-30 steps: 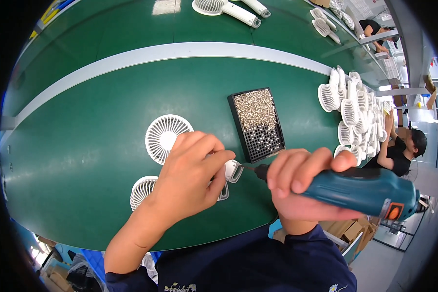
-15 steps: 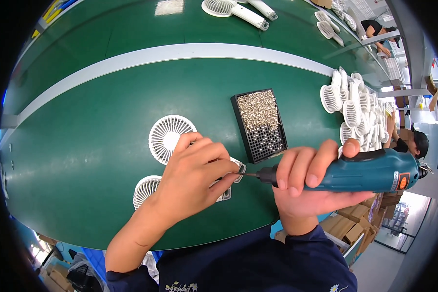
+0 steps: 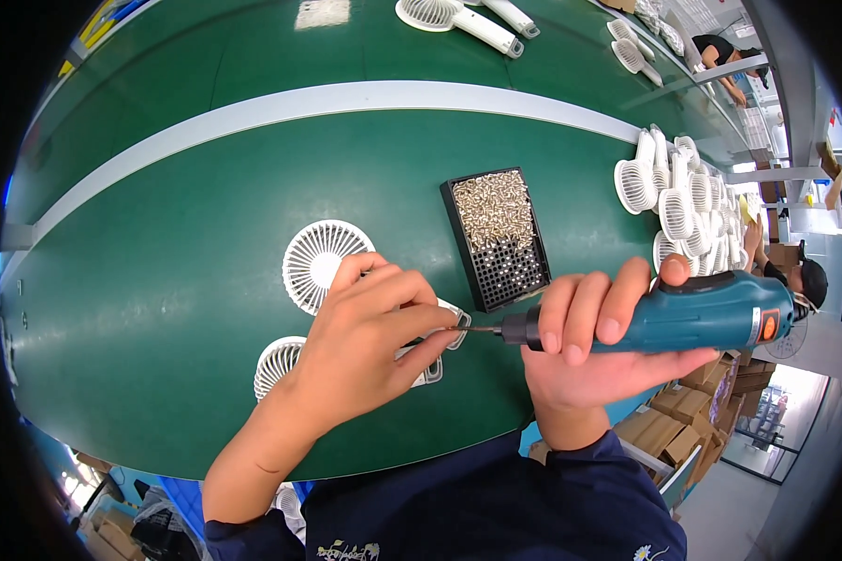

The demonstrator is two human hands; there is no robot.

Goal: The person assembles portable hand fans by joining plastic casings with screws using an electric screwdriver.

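Observation:
In my right hand [image 3: 585, 346] is a teal electric screwdriver [image 3: 692, 313], held level with its fingers wrapped round the body. Its thin bit points left and meets the fingertips of my left hand [image 3: 374, 337]. That hand is closed in a pinch at the bit's tip; whatever small part sits between thumb and forefinger is hidden. Beneath the left hand lies a white handheld fan [image 3: 323, 266], its round grille showing beyond the knuckles and most of its handle covered. A second white fan [image 3: 279, 365] lies nearer me, partly behind my left wrist.
A black tray [image 3: 482, 290] of small metal screws stands on the green table [image 3: 159, 252], beyond the bit. Many white fans [image 3: 678, 215] are piled at the right. A pale rail [image 3: 346, 98] crosses behind, with more fans [image 3: 463, 23] past it. Co-workers are at the far right.
The screwdriver's rear end has swung slightly up and to the left, with my right hand. My left hand keeps its pinch at the bit's tip.

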